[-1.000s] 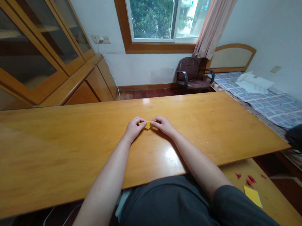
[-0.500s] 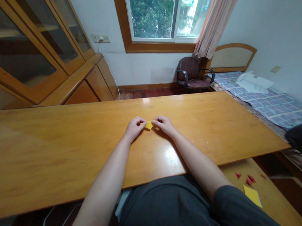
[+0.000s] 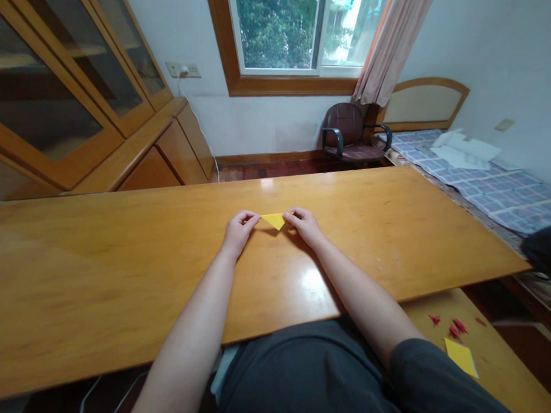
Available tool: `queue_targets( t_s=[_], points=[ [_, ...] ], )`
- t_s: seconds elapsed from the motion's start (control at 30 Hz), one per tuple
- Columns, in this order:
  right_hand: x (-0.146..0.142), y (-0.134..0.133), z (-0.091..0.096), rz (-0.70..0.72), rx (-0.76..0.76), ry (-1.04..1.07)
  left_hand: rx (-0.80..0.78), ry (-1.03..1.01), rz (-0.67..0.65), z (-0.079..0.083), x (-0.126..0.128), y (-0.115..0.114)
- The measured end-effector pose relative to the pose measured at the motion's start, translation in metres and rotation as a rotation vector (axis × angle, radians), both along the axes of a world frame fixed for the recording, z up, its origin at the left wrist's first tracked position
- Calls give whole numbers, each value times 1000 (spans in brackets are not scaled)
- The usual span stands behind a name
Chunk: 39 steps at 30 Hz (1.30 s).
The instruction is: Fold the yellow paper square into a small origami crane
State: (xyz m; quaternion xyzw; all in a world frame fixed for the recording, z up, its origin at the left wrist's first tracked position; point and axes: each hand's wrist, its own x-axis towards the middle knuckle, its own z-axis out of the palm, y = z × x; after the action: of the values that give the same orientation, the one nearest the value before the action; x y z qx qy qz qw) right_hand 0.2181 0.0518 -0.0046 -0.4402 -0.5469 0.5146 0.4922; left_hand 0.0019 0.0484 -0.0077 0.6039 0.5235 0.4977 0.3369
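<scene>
A small yellow piece of folded paper (image 3: pixel 274 219), triangular in outline with one point toward me, is held between my two hands just over the wooden table (image 3: pixel 131 273). My left hand (image 3: pixel 240 230) pinches its left corner between thumb and fingers. Gripping the right part is my right hand (image 3: pixel 303 225), whose thumb lies on the near face of the paper. My fingers cover the right end of the paper.
On a lower surface at the right lie several small red folded-paper pieces (image 3: pixel 455 329) and a yellow paper stack (image 3: pixel 461 357). Beyond the table stand an armchair (image 3: pixel 347 127) and a bed (image 3: pixel 496 179). A glass-doored cabinet (image 3: pixel 78 125) is at the left.
My left hand has shifted left to the paper's corner and my right hand slightly right. More of the yellow paper shows between them, and it sits a little farther from me.
</scene>
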Motion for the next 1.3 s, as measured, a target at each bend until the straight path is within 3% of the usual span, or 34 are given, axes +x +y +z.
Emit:
queue_targets(
  t_s=[0.27, 0.6, 1.0, 1.3],
  points=[
    [-1, 0, 1, 6, -23, 19, -37, -141, 69, -1, 0, 1],
    [-3, -3, 3, 74, 115, -143, 91, 146, -153, 6, 7, -7],
    [-4, -5, 5, 119, 326, -336, 208, 346, -193, 10, 13, -12],
    [-7, -6, 4, 101, 366, -386, 265, 397, -202, 13, 15, -16]
  ],
)
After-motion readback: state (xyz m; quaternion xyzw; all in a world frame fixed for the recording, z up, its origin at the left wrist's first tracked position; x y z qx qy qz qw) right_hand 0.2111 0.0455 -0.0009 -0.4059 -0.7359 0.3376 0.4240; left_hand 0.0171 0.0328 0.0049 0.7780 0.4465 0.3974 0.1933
